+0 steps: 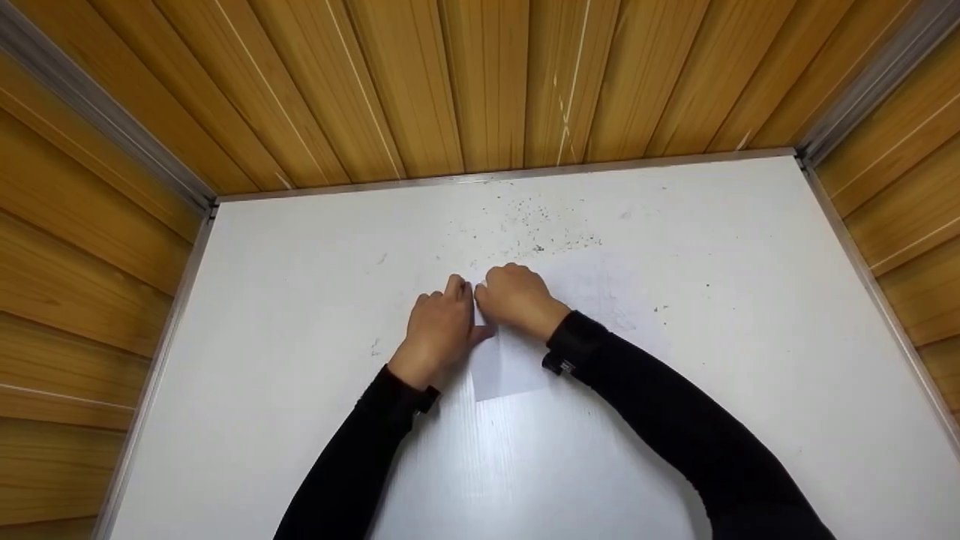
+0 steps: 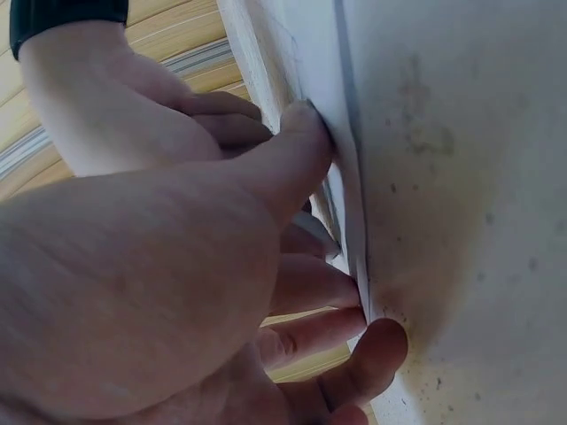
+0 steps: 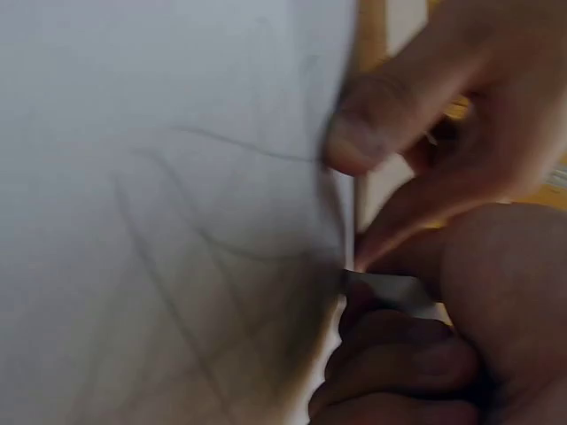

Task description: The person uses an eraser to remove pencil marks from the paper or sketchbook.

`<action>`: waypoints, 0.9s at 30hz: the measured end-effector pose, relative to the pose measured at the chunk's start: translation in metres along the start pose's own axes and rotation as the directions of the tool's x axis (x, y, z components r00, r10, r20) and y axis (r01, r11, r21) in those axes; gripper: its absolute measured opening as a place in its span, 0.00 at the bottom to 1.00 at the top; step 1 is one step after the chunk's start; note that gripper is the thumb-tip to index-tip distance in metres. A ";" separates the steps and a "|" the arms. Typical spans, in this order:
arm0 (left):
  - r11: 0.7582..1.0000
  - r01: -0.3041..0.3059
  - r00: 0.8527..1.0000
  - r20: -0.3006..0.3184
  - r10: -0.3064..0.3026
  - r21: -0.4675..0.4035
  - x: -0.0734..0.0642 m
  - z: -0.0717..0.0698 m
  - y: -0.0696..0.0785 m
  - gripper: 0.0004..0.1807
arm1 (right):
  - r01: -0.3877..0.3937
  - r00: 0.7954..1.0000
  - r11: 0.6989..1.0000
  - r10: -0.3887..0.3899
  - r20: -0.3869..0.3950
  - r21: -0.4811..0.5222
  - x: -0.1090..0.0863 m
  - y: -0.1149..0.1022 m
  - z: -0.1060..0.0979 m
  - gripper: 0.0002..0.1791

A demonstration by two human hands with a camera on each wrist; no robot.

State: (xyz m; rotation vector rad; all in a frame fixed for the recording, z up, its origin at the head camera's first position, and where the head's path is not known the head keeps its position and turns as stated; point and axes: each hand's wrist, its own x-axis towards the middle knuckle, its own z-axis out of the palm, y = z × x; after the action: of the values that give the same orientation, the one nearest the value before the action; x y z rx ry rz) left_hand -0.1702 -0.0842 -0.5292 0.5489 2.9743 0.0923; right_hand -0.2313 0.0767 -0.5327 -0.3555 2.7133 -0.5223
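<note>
A thin white sheet of paper (image 1: 517,371) with faint pencil-like lines lies on the white table, and a strip along its left side is lifted. My left hand (image 1: 439,330) pinches that edge, its thumb (image 2: 306,133) on one face and fingers at the other. Close beside it, at the upper left part of the sheet, my right hand (image 1: 517,296) has its fingers curled. Between its thumb and fingers a small pale piece with a straight edge (image 3: 399,288) shows, apparently the sheet's corner. The right forearm passes over part of the sheet.
Dark specks (image 1: 536,225) are scattered over the white table (image 1: 300,255) beyond the sheet. Wood-patterned panels (image 1: 487,90) stand along the back and both sides, with metal strips at the table's edges. Both wrists carry black bands over black sleeves.
</note>
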 end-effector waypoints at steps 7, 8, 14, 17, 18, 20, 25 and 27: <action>1.000 0.010 0.999 0.038 -0.011 0.026 0.005 -0.001 0.006 0.52 | -0.049 0.999 0.997 0.049 -0.012 0.055 -0.009 0.039 -0.018 0.24; 1.000 0.012 0.999 0.043 -0.013 0.027 0.005 0.000 0.007 0.52 | -0.062 0.998 0.996 0.063 -0.008 0.065 -0.012 0.049 -0.022 0.25; 0.999 0.025 0.997 0.067 -0.027 0.028 0.008 0.001 0.011 0.52 | -0.161 0.987 0.982 0.160 0.017 0.100 -0.035 0.115 -0.050 0.34; 0.999 0.024 0.997 0.067 -0.026 0.035 0.009 0.001 0.010 0.52 | -0.204 0.979 0.974 0.203 0.024 0.097 -0.047 0.144 -0.063 0.36; 0.999 0.023 0.998 0.065 -0.025 0.035 0.008 0.001 0.010 0.52 | -0.215 0.977 0.972 0.214 0.023 0.092 -0.050 0.153 -0.066 0.37; 0.999 0.021 0.998 0.064 -0.023 0.032 0.008 0.001 0.009 0.52 | -0.227 0.974 0.970 0.227 0.014 0.086 -0.056 0.165 -0.071 0.37; 0.999 0.028 0.997 0.072 -0.031 0.040 0.009 0.002 0.006 0.53 | -0.212 0.976 0.974 0.215 -0.028 0.077 -0.058 0.175 -0.072 0.30; 0.999 0.026 0.997 0.076 -0.030 0.046 0.010 0.002 0.006 0.53 | -0.209 0.976 0.975 0.213 -0.046 0.080 -0.057 0.173 -0.071 0.26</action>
State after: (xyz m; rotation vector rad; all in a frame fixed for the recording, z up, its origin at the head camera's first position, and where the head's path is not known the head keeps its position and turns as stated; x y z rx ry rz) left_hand -0.1768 -0.0753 -0.5319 0.5038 2.9142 0.0015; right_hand -0.2375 0.2717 -0.5237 -0.0317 2.7308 -0.5775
